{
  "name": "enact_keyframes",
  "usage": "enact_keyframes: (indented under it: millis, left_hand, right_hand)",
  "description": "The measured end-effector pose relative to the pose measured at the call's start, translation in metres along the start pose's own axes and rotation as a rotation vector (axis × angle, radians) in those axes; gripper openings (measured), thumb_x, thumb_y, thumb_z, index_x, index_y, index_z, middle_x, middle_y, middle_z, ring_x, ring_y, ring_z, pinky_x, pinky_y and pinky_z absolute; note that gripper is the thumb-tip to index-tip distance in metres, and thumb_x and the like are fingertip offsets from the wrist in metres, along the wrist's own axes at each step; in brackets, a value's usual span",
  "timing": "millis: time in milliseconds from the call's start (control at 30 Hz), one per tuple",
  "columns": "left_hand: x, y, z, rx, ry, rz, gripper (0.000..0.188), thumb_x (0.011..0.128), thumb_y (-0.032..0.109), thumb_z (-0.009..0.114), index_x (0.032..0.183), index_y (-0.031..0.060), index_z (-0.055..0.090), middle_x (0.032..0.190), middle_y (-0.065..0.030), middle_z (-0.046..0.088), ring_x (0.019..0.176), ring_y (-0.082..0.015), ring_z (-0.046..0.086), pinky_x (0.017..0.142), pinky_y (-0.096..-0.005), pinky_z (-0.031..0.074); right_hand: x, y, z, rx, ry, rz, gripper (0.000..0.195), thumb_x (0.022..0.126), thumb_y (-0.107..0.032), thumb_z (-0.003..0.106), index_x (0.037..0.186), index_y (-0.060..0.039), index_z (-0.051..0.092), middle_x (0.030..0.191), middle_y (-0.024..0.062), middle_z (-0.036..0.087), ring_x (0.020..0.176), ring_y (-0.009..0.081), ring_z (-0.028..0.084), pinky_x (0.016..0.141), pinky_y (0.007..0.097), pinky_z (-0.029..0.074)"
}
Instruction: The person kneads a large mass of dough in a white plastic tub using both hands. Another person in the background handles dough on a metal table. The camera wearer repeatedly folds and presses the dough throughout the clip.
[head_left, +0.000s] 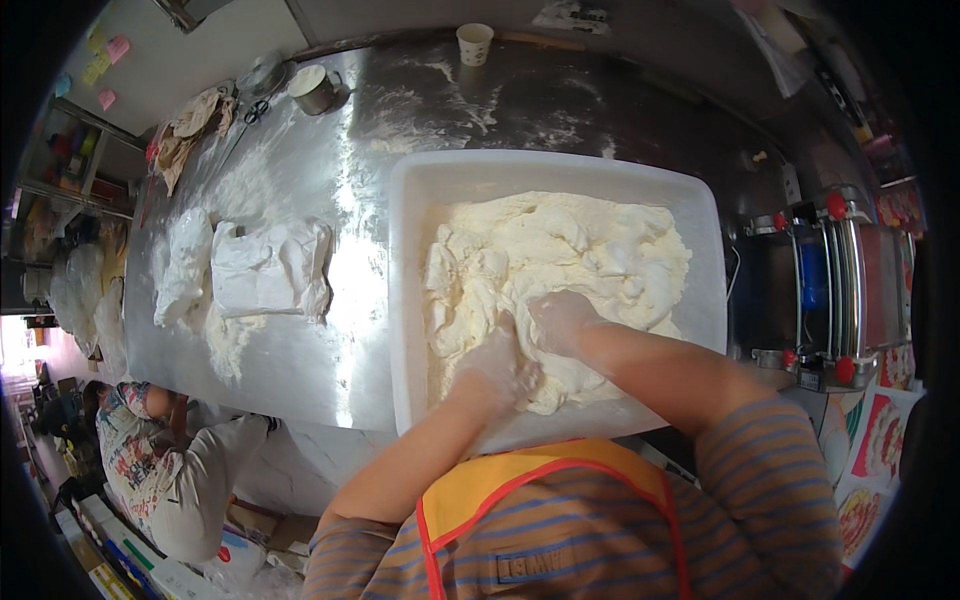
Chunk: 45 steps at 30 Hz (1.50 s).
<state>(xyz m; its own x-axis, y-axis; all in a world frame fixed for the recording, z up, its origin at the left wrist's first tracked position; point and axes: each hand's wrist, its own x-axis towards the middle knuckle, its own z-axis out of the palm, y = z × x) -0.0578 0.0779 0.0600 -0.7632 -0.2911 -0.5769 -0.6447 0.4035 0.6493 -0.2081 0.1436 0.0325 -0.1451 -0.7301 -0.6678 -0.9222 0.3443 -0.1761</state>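
A pale, lumpy mass of dough (536, 225) covers the bottom of a large white plastic tub (555, 166) on the metal worktable. Both hands press into the near part of the dough. My left hand (499, 367) is coated with flour, its fingertips sunk in or hidden by the mass. To its right, my right hand (564, 319) is pushed into the dough, with its fingers mostly buried. How tightly either hand is closed on the dough cannot be made out.
Left of the tub lie white plastic bags (270, 266) amid spilled flour. A metal cup of flour (311, 90), scissors (256, 112), a cloth (191, 127) and a paper cup (474, 45) stand farther back. A roller machine (844, 285) is at right; a person (161, 465) sits lower left.
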Motion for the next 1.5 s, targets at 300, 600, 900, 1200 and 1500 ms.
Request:
enact_keyframes:
  millis: [300,600,900,1200,1500]
  left_hand:
    - [0.001,0.014,0.01,0.252,0.004,0.088,0.071,0.072,0.028,0.066,0.122,-0.0054,0.029,0.095,-0.0227,0.055,0.087,-0.0353,0.059,0.073,-0.0413,0.049]
    - [0.017,0.003,0.033,0.359,0.127,0.044,0.047,0.07,0.015,0.062,0.109,0.0004,0.04,0.093,-0.0203,0.058,0.086,-0.0381,0.058,0.074,-0.0428,0.047]
    - [-0.011,-0.011,0.011,0.768,0.259,0.329,0.078,0.068,0.034,0.068,0.135,0.014,0.032,0.142,-0.0169,0.021,0.133,-0.0322,0.017,0.108,-0.0414,0.019]
    - [0.044,-0.014,0.023,1.082,0.134,0.628,0.071,0.064,0.015,0.069,0.125,0.0054,0.034,0.13,-0.0195,0.035,0.119,-0.0324,0.039,0.097,-0.0457,0.031]
    - [0.101,0.007,-0.002,0.745,-0.067,0.587,0.047,0.066,0.013,0.067,0.108,0.0119,0.047,0.1,-0.0104,0.055,0.095,-0.0269,0.058,0.074,-0.037,0.047]
  right_hand:
    - [0.056,0.004,-0.017,-0.202,-0.298,-0.317,0.031,0.068,-0.016,0.063,0.098,-0.0094,0.062,0.099,0.0143,0.061,0.097,0.0302,0.057,0.081,0.0374,0.047]
    - [0.055,0.023,0.032,0.306,0.266,-0.199,0.049,0.064,-0.018,0.069,0.111,-0.0112,0.056,0.115,0.0149,0.054,0.109,0.0305,0.049,0.092,0.0361,0.04]
    - [-0.059,0.038,0.037,0.648,0.221,-0.182,0.08,0.071,-0.048,0.067,0.128,-0.0004,0.037,0.118,0.0229,0.051,0.109,0.0344,0.049,0.092,0.0357,0.04]
    - [-0.046,0.016,0.089,0.518,0.136,0.031,0.052,0.066,-0.043,0.069,0.093,0.0001,0.061,0.098,0.0226,0.06,0.092,0.0332,0.058,0.08,0.0386,0.046]
    - [-0.013,0.0,0.044,0.047,-0.451,-0.142,0.032,0.074,-0.029,0.053,0.096,-0.009,0.064,0.095,0.013,0.063,0.085,0.0299,0.062,0.074,0.0408,0.048]
